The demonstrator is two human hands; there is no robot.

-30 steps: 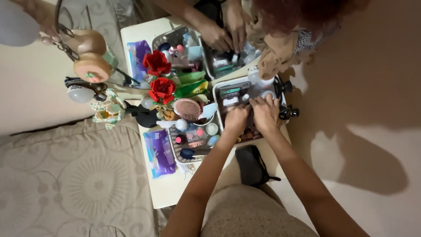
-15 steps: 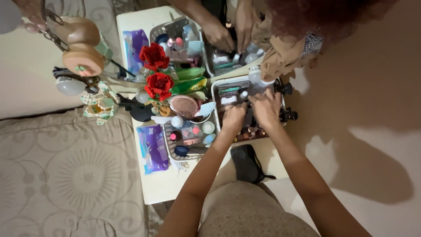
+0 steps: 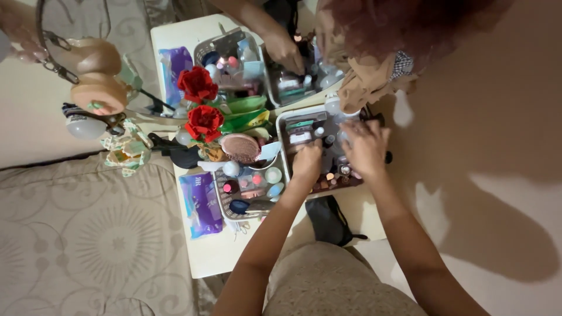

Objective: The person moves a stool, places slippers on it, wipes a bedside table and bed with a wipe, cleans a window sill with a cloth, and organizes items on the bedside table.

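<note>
Both hands dig in the grey tray (image 3: 287,120) of small bottles (at twelve o'clock): left hand (image 3: 307,162) curled, grip unclear; right hand (image 3: 366,146) spread. Better lift one bottle slowly.

A flat purple soft pack (image 3: 201,203) lay on the tabletop (image 3: 219,257) beside a white basket (image 3: 222,196). A second purple pack (image 3: 173,73) lay at the far corner. Green and yellow pouches (image 3: 249,114) sat beside red paper flowers (image 3: 200,104).

Home bedroom: bed w/ patterned bedspread (image 3: 88,234) beside small table (image 3: 216,251) of cosmetics.
</note>
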